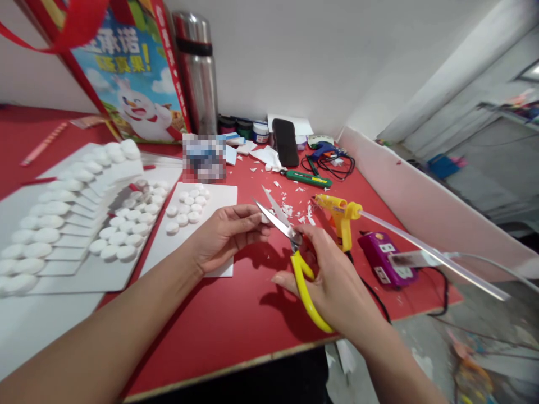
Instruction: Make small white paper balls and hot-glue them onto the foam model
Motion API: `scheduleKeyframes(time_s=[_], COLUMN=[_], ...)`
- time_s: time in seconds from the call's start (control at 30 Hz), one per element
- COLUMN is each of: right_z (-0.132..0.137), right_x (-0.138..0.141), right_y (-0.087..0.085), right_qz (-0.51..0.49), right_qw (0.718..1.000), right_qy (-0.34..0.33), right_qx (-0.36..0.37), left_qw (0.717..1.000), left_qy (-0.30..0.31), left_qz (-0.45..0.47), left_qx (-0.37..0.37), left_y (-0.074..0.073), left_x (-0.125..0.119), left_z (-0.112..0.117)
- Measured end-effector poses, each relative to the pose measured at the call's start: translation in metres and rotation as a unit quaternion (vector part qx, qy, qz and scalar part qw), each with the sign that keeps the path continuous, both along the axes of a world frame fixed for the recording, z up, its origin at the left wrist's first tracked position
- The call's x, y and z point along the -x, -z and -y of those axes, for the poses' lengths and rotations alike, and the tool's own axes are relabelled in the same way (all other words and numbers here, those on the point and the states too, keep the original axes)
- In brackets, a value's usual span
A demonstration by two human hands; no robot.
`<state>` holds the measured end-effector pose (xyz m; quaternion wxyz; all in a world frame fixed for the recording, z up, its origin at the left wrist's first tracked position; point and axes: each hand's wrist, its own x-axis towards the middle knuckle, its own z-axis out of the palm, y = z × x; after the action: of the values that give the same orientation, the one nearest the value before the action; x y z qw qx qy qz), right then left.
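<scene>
My left hand (pixel 236 233) pinches a small white piece (pixel 265 218) between thumb and fingers, its shape partly hidden. My right hand (pixel 332 275) grips yellow-handled scissors (pixel 305 280), whose blades (pixel 275 217) stand apart right at the white piece. White clippings (pixel 290 210) lie scattered on the red table just beyond the blades. Left of my left hand, several small white discs (pixel 193 205) rest on a white board (pixel 162 249). Farther left, more white discs (pixel 120 238) and larger white ovals (pixel 50 221) are laid in rows on boards and card strips.
A yellow glue gun (pixel 343 216) with a long clear stick and a purple power block (pixel 385 255) sit on the right, with cables. Behind are a green-handled tool (pixel 309 178), a black phone (pixel 285 142), a steel flask (pixel 197 78) and a printed bag (pixel 135 73). The red table (pixel 202 325) ends in front.
</scene>
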<state>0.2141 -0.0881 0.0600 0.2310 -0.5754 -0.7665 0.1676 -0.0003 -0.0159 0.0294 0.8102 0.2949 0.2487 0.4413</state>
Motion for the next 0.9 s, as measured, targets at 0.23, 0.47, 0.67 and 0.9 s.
scheduleKeyframes(time_s=[0.23, 0.47, 0.67, 0.9], right_z=[-0.0004, -0.0005, -0.0006, 0.0016], right_x=[-0.0003, -0.0037, -0.0039, -0.0035], right_y=[0.0023, 0.0015, 0.0024, 0.0051], right_qz=[0.05, 0.069, 0.068, 0.073], right_qw=[0.999, 0.997, 0.996, 0.996], right_qy=[-0.001, -0.004, -0.013, -0.004], right_qx=[-0.022, -0.041, -0.048, -0.051], left_qw=[1.0, 1.0, 1.0, 0.999], left_qy=[0.004, 0.016, 0.018, 0.017], left_qz=[-0.014, -0.017, -0.012, -0.015], left_qx=[-0.005, 0.005, 0.019, 0.044], left_y=[0.001, 0.0001, -0.0007, 0.0004], left_x=[0.0, 0.001, 0.0008, 0.0013], left_z=[-0.0004, -0.001, -0.0008, -0.001])
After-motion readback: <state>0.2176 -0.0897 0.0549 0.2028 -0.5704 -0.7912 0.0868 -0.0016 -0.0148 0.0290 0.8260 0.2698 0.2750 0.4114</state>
